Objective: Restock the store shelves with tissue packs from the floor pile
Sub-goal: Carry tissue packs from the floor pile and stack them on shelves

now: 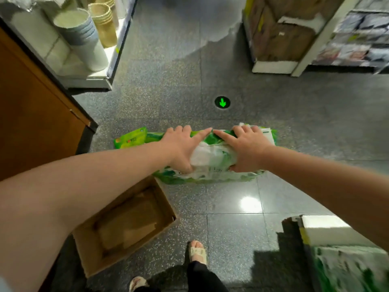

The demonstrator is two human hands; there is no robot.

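The left forearm (69, 186) fills the near left of the view and the right forearm (328, 178) crosses in from the right, both reaching down to a green-and-white tissue pack (212, 159) held low over the speckled grey floor (231, 218). The left hand (181, 148) grips the pack's left side, thumb curled under its near edge and index finger stretched along the top; the right hand (246, 148) grips the right side the same way, and the two index fingertips nearly meet at the top middle. Under and behind it lie more green packs (130, 140), spreading to either side on the floor. Just beside them, toward the camera and left, sits an open cardboard box (128, 224). A sandalled foot (197, 252) stands below the pack. Farther off, a green arrow marker (222, 102) glows in the floor. A shelf (88, 81) at upper left carries stacked paper bowls (77, 24), and brown cartons (280, 32) stand at upper right.
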